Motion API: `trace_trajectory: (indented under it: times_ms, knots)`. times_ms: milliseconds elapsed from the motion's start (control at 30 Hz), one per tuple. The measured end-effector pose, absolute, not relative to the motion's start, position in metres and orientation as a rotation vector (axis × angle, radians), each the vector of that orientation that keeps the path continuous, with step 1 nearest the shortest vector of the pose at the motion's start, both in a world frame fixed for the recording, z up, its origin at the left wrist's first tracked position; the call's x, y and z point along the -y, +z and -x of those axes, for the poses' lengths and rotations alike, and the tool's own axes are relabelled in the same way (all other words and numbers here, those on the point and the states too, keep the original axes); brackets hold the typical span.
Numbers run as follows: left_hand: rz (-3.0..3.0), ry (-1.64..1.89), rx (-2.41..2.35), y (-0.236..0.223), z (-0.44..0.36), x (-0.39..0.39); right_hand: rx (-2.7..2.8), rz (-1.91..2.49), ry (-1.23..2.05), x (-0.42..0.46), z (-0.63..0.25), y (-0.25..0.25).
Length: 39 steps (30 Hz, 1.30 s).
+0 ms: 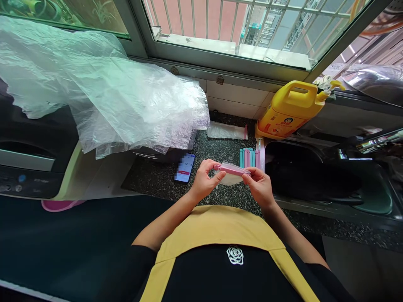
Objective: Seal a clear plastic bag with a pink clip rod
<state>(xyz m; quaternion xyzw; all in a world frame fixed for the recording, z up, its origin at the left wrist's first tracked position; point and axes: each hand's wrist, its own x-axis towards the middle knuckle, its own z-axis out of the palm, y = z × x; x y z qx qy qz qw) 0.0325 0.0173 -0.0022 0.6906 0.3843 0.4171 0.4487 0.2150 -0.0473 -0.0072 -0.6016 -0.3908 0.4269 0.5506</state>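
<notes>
A pink bag sealing clip (233, 169) lies across the top of a clear plastic bag (230, 180) with pale contents, in front of my chest. My left hand (206, 179) pinches the clip's left end between thumb and fingers. At its other end, my right hand (258, 184) closes thumb and fingers on the clip. Whether the clip is fully snapped cannot be made out. Several more clips (248, 158), pink and teal, lie side by side on the dark speckled counter (217, 144) just beyond my right hand.
A phone (185, 167) lies left of my hands. Farther back lies another clipped bag (227, 131). Sheer plastic sheeting (126, 100) covers things at left. A yellow jug with a pump (288, 111) stands by the sink (374, 197) at right. The window (220, 46) is behind.
</notes>
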Motion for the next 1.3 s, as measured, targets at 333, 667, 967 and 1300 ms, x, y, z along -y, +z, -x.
trace_trajectory:
  times_ms: [333,667,967,1300]
  knots:
    - [-1.687,1.032,-0.954,0.005,-0.032,-0.016,1.283,1.521,0.935,0.043,-0.225,0.002]
    - [-1.668,0.985,-0.9,0.004,-0.034,-0.013,1.486,1.545,0.964,0.036,-0.211,0.013]
    - [-1.643,0.965,-0.893,0.003,-0.035,-0.014,1.473,1.552,0.941,0.038,-0.21,0.016]
    - [-1.634,0.971,-0.894,0.003,-0.034,-0.015,1.477,1.53,0.935,0.037,-0.209,0.017]
